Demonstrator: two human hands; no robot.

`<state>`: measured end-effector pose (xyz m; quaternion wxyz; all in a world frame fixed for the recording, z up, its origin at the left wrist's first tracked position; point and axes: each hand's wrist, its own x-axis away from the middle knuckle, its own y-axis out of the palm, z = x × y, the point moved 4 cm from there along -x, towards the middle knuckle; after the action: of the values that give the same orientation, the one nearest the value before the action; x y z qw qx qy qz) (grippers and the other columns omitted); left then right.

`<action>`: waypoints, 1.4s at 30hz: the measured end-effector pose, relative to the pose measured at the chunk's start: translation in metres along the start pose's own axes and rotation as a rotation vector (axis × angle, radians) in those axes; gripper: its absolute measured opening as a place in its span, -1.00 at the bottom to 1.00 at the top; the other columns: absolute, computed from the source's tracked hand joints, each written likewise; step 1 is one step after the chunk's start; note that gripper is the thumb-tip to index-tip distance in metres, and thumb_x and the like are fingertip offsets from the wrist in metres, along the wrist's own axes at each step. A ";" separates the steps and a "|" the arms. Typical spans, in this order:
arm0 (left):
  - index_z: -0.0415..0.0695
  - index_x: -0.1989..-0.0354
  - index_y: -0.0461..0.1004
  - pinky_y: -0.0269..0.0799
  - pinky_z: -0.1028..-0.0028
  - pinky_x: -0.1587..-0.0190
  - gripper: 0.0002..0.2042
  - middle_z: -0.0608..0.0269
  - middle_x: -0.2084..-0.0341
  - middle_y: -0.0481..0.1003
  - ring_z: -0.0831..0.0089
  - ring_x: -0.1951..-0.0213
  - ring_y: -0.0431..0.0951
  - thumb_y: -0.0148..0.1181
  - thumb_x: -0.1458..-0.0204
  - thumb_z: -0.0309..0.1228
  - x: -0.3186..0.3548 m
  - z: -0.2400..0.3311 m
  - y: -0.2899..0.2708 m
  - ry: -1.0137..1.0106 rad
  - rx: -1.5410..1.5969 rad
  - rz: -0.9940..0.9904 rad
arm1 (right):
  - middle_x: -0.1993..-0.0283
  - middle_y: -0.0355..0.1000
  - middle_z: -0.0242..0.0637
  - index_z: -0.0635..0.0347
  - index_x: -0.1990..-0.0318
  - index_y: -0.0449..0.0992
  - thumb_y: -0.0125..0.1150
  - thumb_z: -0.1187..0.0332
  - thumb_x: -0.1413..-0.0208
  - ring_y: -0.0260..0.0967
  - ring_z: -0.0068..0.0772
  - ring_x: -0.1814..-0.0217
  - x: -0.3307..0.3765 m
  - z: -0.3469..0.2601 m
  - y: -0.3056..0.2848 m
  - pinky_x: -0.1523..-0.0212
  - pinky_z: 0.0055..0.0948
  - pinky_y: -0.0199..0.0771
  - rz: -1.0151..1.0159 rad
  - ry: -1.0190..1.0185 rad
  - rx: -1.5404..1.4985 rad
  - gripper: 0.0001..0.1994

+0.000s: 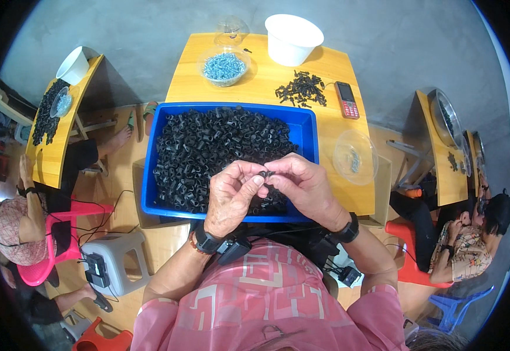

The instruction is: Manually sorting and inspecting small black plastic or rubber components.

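Both my hands meet above the near right part of a blue plastic tray [148,169]. Between the thumb and fingers of my left hand [231,193] is a small black plastic clip [265,174]. The fingertips of my right hand [306,186] pinch the same piece from the other side. My fingers cover much of it, so its exact shape is hard to make out. Beneath and beyond my hands, a heap of similar black plastic clips [208,143] fills most of the tray, leaving some blue bottom visible at the right.
On the wooden table [255,88] stand a clear bowl of screws [224,67], a white tub [293,42] and a red-and-black phone [347,100] beside loose black pieces [302,89]. A clear dish [354,158] with a few screws lies right. Other people sit at tables on both sides.
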<state>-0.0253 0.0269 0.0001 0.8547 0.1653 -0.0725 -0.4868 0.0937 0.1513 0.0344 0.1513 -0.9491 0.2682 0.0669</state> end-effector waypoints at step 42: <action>-0.33 0.10 0.52 0.60 0.52 0.27 -0.86 0.12 0.31 0.62 0.49 0.38 0.61 0.26 -0.21 -0.59 -0.001 -0.005 -0.004 -0.063 0.024 0.030 | 0.26 0.54 -0.21 0.23 0.16 0.60 0.34 0.59 -0.13 0.51 -0.37 0.25 -0.005 -0.015 0.006 0.25 -0.45 0.53 0.120 -0.190 0.134 -0.86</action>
<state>-0.0274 0.0272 -0.0056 0.8571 0.1591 -0.1078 -0.4779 0.0871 0.1444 0.0479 0.2350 -0.9084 0.3128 0.1475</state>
